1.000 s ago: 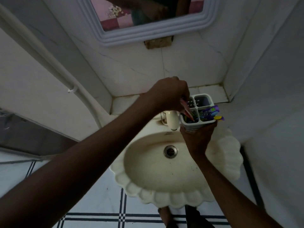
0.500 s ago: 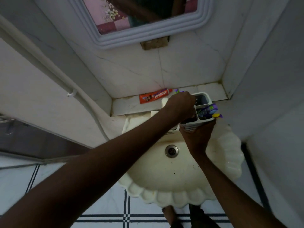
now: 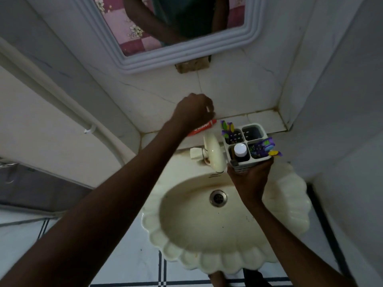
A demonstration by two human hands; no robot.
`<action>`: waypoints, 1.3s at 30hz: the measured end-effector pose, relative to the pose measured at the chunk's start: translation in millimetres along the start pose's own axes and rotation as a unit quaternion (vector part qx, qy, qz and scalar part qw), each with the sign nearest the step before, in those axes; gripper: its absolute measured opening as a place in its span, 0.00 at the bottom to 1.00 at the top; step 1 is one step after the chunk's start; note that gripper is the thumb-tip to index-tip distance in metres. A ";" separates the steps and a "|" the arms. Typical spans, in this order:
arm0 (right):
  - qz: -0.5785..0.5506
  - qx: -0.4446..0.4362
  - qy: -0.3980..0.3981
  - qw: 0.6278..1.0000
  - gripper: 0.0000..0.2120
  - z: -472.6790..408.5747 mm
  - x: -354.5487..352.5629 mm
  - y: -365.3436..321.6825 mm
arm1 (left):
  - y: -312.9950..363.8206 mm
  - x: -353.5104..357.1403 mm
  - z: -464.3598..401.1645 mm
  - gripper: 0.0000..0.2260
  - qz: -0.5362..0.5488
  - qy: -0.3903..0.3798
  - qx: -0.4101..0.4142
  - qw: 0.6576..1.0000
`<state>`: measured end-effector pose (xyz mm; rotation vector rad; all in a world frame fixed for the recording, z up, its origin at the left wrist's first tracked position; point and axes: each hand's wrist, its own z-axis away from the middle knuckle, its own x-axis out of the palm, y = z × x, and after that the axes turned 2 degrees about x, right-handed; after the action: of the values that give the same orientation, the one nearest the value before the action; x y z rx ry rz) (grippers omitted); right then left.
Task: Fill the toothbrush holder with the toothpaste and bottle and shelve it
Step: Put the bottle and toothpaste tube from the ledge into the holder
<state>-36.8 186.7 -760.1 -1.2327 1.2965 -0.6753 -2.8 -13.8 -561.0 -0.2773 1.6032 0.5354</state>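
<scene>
My right hand [image 3: 249,180] holds a white four-compartment toothbrush holder [image 3: 238,168] from below, over the back rim of the sink. A dark bottle with a white cap [image 3: 240,151] stands in its near-left compartment. Purple toothbrushes [image 3: 262,146] fill the near-right and far-left compartments. The red toothpaste tube [image 3: 204,127] lies on the tiled ledge [image 3: 263,119] behind the tap. My left hand [image 3: 194,112] hovers over the tube's left part with its fingers curled. Whether it touches the tube is hidden.
A cream tap [image 3: 213,154] stands just left of the holder. The scalloped sink [image 3: 290,204] lies below it. A framed mirror [image 3: 186,56] hangs above the ledge. A white pipe [image 3: 62,104] runs down the left wall, and walls close in on the right.
My left hand has left the holder, with the bottle now standing in it, and moved up and left to above the toothpaste tube. My right hand keeps the holder in place.
</scene>
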 end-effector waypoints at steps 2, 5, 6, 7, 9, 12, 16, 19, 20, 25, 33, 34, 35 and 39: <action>0.008 0.000 0.006 1.000 0.53 -0.6 0.6 -0.8 | -28.6 13.9 -3.9 0.14 0.007 -0.023 -0.022 0.999; 0.020 -0.012 0.011 1.000 0.54 -1.6 1.7 -0.6 | -53.9 55.8 -9.7 0.23 0.026 -0.080 -0.057 0.995; 0.024 -0.018 0.015 0.999 0.53 -1.1 2.1 -0.3 | -58.9 69.8 -11.3 0.25 0.031 -0.097 -0.073 0.992; 0.030 -0.025 0.020 0.999 0.53 -1.9 3.1 1.1 | -62.7 82.5 -14.7 0.27 0.037 -0.111 -0.087 0.989; 0.043 -0.035 0.021 0.998 0.52 -1.1 3.2 2.7 | -65.6 100.4 -17.2 0.30 0.045 -0.129 -0.106 0.985; 0.051 -0.032 0.012 0.998 0.54 -1.3 4.9 6.0 | -67.0 120.3 -21.0 0.29 0.049 -0.126 -0.125 0.983; 0.074 -0.029 0.011 0.997 0.55 -1.6 5.1 9.4 | -64.3 136.3 -21.0 0.23 0.002 -0.073 -0.143 0.987; 0.092 -0.039 0.016 0.995 0.55 -1.4 5.4 11.5 | -63.1 139.0 -22.6 0.22 -0.031 -0.056 -0.166 0.984; 0.091 -0.039 0.016 0.995 0.54 -1.4 5.6 11.7 | -62.8 138.2 -23.3 0.23 -0.027 -0.056 -0.172 0.983; 0.082 -0.026 0.007 0.996 0.55 -1.4 5.1 12.0 | -59.7 119.6 -28.5 0.17 0.096 -0.089 -0.181 0.975; 0.043 -0.013 0.003 0.999 0.51 -0.8 2.9 6.4 | -9.6 -14.1 -46.0 0.15 0.154 -0.046 0.025 0.987; 0.038 -0.012 0.003 0.999 0.51 -0.7 2.5 5.3 | 2.3 -25.2 -47.0 0.14 0.109 -0.046 0.076 0.990; 0.029 -0.012 0.000 1.000 0.51 -0.9 2.1 4.5 | 14.6 -33.0 -48.8 0.13 0.065 -0.047 0.121 0.989; 0.033 -0.021 -0.011 0.999 0.54 -1.7 1.2 5.5 | 62.8 -34.9 -50.9 0.10 -0.087 -0.078 0.181 0.976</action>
<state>-39.5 186.6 -765.3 -1.2222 1.3333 -0.5884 -73.4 10.2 -514.2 -0.0958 1.4747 0.1203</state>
